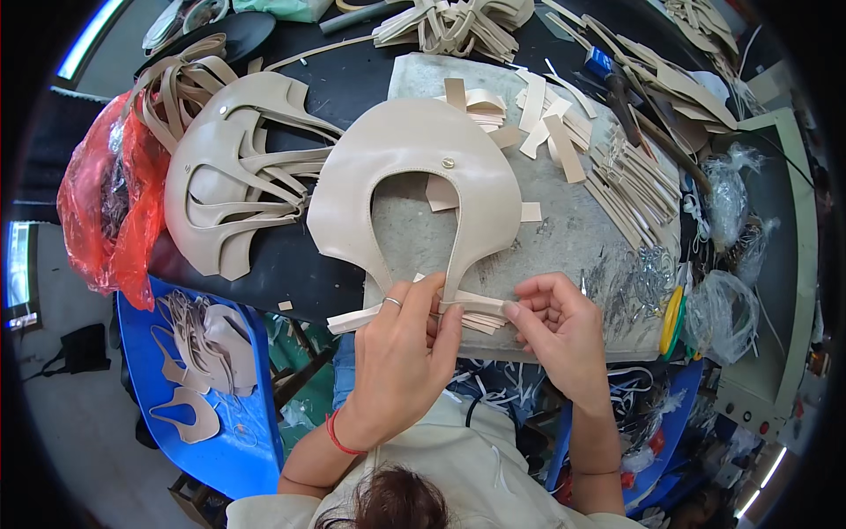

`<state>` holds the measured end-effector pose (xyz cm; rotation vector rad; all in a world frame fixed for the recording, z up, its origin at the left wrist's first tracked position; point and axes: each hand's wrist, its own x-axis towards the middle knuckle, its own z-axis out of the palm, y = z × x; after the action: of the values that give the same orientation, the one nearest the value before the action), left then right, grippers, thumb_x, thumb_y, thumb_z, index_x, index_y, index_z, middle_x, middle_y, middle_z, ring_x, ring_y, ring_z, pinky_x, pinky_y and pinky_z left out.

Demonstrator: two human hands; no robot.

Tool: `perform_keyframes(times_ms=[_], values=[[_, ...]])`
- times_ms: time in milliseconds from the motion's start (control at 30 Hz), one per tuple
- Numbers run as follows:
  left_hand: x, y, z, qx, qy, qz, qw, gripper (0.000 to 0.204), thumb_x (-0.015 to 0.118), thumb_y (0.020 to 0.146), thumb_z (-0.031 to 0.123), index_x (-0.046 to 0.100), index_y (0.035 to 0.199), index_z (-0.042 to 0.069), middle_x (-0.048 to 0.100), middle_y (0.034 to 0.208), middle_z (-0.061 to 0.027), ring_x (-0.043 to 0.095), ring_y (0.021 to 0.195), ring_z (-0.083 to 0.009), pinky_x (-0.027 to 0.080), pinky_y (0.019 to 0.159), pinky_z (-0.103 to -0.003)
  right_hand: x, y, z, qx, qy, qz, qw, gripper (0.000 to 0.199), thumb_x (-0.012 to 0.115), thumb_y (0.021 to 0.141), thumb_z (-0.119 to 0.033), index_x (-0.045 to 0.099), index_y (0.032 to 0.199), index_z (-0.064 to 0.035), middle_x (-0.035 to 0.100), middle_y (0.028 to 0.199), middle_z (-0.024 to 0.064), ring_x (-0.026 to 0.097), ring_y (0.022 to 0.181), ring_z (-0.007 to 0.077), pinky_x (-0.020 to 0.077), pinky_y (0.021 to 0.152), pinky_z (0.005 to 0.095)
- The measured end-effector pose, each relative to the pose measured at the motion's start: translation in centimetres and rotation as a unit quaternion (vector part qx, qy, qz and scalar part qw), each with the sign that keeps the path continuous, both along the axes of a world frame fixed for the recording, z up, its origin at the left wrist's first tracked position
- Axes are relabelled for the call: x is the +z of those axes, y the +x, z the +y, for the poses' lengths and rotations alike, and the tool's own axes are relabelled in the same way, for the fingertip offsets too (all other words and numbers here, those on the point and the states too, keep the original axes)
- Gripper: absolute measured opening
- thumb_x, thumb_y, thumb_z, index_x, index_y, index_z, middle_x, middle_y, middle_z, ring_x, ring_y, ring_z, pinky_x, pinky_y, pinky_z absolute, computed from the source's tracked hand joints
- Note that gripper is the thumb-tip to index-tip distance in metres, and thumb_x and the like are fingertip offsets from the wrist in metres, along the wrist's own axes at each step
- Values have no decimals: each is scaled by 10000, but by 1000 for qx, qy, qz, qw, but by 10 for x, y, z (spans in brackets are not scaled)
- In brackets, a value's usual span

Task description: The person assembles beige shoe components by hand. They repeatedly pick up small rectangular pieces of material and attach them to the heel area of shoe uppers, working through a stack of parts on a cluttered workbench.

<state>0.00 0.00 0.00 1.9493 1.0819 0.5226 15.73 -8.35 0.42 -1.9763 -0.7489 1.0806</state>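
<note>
A beige horseshoe-shaped leather piece (418,132) with stitched inner edge and a small metal snap lies in front of me. My left hand (405,339) is closed at its narrow lower ends, thumb and fingers pinching the right-hand end; the fingertips are partly hidden. My right hand (557,328) pinches the tip of a beige leather strip (480,305) between thumb and forefinger, just right of the left hand. This strip runs to the narrow end of the piece. Several loose beige strips (348,321) lie beneath the left hand, some sticking out to its left.
Under the piece is a worn grey board (634,304). Stacked horseshoe pieces (207,176) and a red plastic bag (110,203) stand at left. Short leather strips (617,189) pile up at right, near yellow-and-green-handled scissors (673,317). A blue chair (198,436) holds more pieces.
</note>
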Motion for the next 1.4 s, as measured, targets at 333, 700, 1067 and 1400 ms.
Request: perform_keyframes(times_ms=[333,700,1067,1400], values=[[8,-12,4,8,-63,-91,994,266,653,847,55,587,1092,-25,616,809,-103,641,629,-185,525,579,-289,19,16,4,118,94,-244,958,358,787,722,-149,595,995,-21,612,808,88,592,737,205,469,638,309],[12,-43,10,18,-240,-210,948,280,623,882,71,570,1123,-60,678,882,-106,645,740,-109,524,645,-240,29,-12,37,266,140,-24,953,193,734,791,-120,658,897,21,642,815,122,637,720,188,502,617,292],[17,-52,14,5,-296,-214,931,300,612,892,89,565,1147,-62,678,877,-96,631,724,-90,514,642,-229,24,-20,42,283,160,35,945,140,693,823,-102,638,885,10,641,832,112,635,756,189,496,658,301],[25,-62,15,20,-250,-240,938,292,619,883,69,574,1146,-48,671,916,-104,644,787,-107,527,667,-240,32,-30,54,333,213,-39,918,193,730,797,-133,633,907,-8,638,856,119,628,744,239,491,676,318]])
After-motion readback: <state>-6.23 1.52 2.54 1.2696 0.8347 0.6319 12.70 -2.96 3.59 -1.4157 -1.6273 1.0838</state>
